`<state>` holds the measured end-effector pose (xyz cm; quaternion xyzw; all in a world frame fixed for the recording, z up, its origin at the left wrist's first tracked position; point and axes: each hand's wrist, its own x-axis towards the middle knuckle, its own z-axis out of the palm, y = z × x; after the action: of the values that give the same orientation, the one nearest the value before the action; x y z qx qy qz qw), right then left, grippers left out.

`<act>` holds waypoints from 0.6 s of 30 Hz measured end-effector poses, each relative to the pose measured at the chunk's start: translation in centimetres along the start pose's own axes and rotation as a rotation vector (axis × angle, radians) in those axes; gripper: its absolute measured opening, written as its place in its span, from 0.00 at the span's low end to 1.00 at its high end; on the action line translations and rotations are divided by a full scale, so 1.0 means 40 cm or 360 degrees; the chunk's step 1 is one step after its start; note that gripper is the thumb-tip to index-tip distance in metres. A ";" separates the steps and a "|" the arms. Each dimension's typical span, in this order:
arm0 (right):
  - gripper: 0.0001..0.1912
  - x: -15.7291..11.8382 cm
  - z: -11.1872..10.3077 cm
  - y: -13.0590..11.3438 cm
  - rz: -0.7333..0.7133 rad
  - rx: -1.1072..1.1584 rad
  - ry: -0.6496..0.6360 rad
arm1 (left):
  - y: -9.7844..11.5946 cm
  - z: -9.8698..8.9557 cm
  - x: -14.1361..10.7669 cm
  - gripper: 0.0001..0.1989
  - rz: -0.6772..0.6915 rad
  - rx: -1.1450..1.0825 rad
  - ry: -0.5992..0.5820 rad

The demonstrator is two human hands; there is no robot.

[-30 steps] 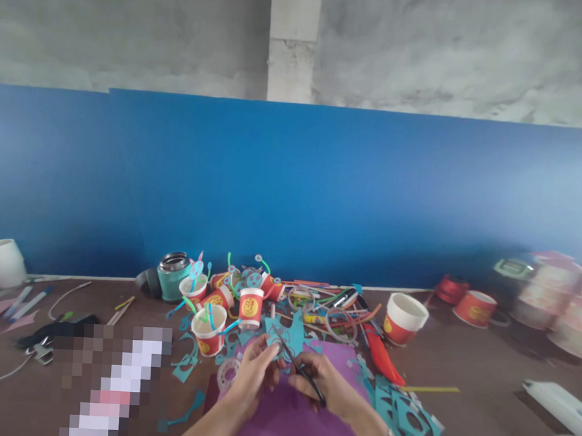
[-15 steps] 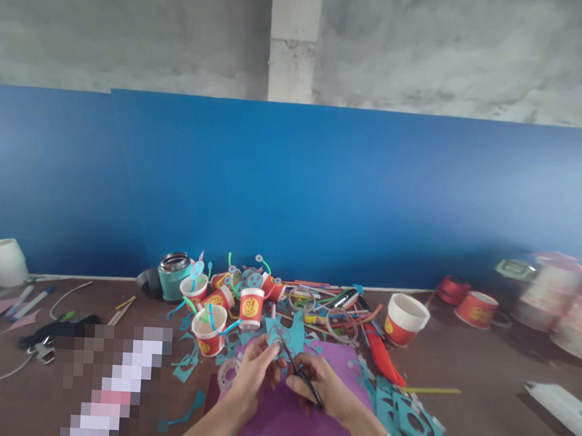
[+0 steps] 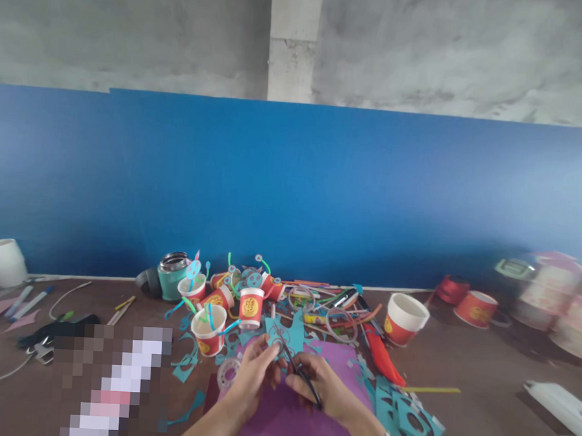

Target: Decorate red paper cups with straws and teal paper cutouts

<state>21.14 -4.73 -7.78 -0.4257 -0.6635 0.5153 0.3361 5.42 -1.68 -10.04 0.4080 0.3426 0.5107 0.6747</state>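
My left hand (image 3: 258, 367) pinches a piece of blue paper (image 3: 285, 329) that has outlines drawn on it. In my right hand (image 3: 314, 378) is a pair of dark-handled scissors (image 3: 308, 379), its blades lying against the paper close to my left fingertips. Both hands are over a sheet of purple paper (image 3: 304, 417) on the brown table. A roll of clear tape (image 3: 227, 373) lies just left of my left hand. Beyond my hands stands a red and white paper cup (image 3: 252, 309).
Several decorated cups (image 3: 209, 331) and a teal flask (image 3: 171, 278) stand at the left back. Blue paper offcuts (image 3: 407, 416) lie to the right, near a red pouch-like item (image 3: 384, 356). Another paper cup (image 3: 406, 320) stands at the right, with a white device (image 3: 561, 408) farther out.
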 end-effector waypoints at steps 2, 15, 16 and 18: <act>0.21 0.000 -0.001 0.000 -0.0008 -0.0030 0.0001 | 0.002 0.001 0.000 0.20 -0.0002 -0.0003 -0.0004; 0.20 0.002 -0.016 0.023 0.0063 0.0003 -0.0009 | 0.016 0.009 -0.009 0.22 -0.0049 0.0024 0.0052; 0.20 0.001 -0.017 0.021 0.0072 0.0001 -0.0009 | 0.017 0.009 -0.008 0.22 -0.0057 0.0030 0.0061; 0.20 -0.001 -0.018 0.015 0.0092 0.0000 -0.0007 | 0.019 0.011 -0.008 0.23 -0.0059 0.0043 0.0076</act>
<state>21.91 -4.41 -8.18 -0.4436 -0.6517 0.5257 0.3196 5.41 -1.97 -9.15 0.3984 0.3729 0.5031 0.6702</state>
